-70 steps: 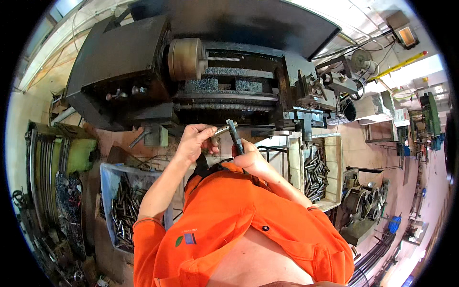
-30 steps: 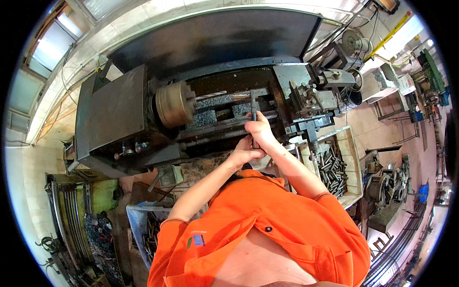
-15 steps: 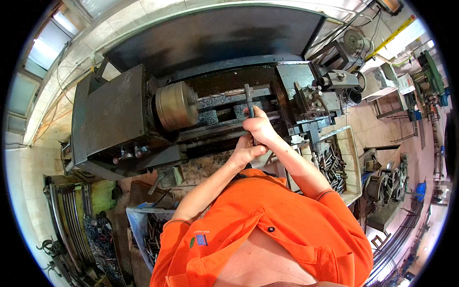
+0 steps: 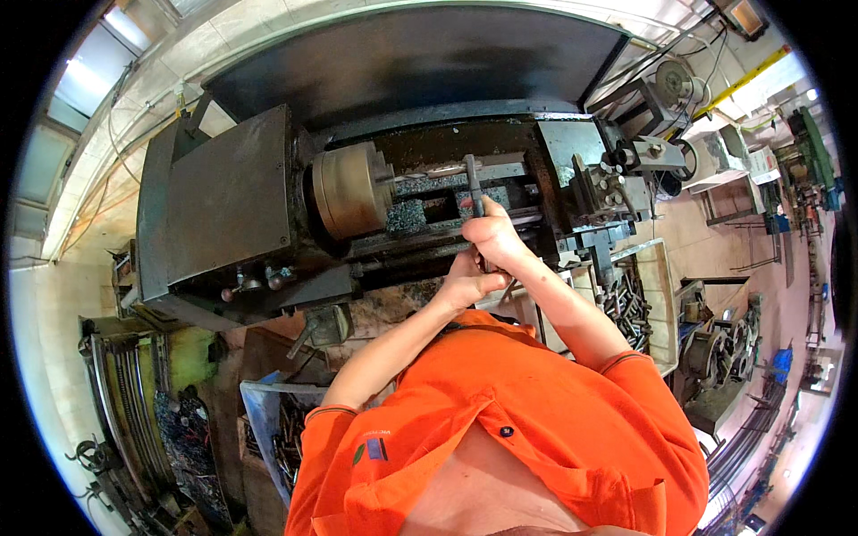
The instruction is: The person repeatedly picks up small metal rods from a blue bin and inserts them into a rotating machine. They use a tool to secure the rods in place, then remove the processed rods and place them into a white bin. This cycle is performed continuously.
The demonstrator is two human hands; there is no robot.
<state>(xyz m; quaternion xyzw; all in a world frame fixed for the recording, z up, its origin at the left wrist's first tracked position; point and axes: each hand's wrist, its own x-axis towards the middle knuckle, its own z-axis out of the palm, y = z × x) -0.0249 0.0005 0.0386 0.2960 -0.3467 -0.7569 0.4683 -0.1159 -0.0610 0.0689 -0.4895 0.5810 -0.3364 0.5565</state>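
- The right hand [image 4: 493,237] was clenched around the lower end of a dark caliper-like gauge [image 4: 472,183], which rose straight above the fist.
- The gauge's upper end met a thin metal bar [image 4: 447,169] jutting from the lathe chuck [image 4: 349,190] (contact too small to confirm).
- The left hand [image 4: 466,286] sat just below the right, fingers curled; what it gripped could not be told.
- A tray of steel rods [image 4: 630,304] lay to the person's right, beside the lathe [image 4: 223,205].
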